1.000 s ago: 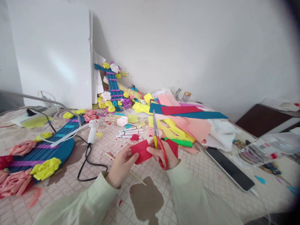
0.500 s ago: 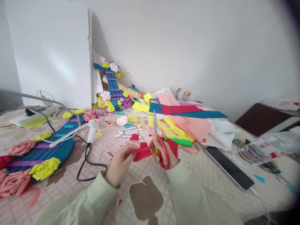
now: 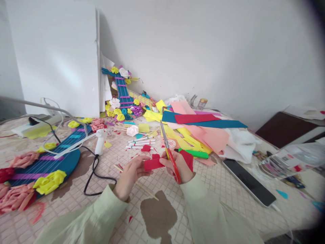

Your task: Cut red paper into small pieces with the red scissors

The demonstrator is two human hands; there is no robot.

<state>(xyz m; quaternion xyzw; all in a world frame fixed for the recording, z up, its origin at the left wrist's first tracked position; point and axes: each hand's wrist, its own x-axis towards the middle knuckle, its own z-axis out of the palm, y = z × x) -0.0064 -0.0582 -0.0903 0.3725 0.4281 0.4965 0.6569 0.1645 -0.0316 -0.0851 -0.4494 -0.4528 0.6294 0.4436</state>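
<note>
While right hand [image 3: 183, 166] grips scissors [image 3: 168, 147], left [image 3: 130, 174] pinches paper [image 3: 153, 164].

Two hands [image 3: 130, 175] and one pair of scissors [image 3: 174, 166] are pictured. One phone [image 3: 248, 183] and one glue gun [image 3: 100, 144] share the counter [image 3: 219, 181].

A red paper strip [image 3: 153, 164] is held crosswise beside red-and-yellow scissors [image 3: 170, 156] pointing forward

The held paper [image 3: 153, 164] is plain red; the scissors [image 3: 166, 145] are red, yellow and silver. The guitar shape [image 3: 68, 162] at eight o'clock is blue with purple bars [image 3: 52, 158], the grid-patterned tabletop [image 3: 135, 211] pale, its patch [image 3: 158, 213] at six o'clock brown.
</note>
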